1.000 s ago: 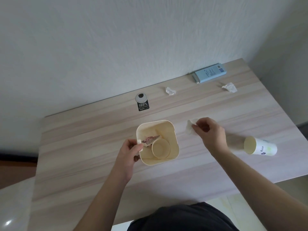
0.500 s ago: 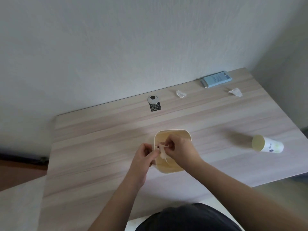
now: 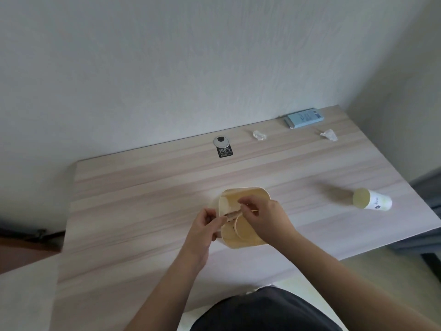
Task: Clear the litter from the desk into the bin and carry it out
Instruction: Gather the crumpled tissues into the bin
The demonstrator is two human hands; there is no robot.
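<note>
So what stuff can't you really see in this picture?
- Head view: much of the inside of the bin is covered by the left hand and right hand.
- Whether the right hand holds anything: its fingers curl over and hide it.
- The small print under "100%" on the black sticker and on the blue box: too small.
- The logo on the tipped paper cup: blurred.
</note>
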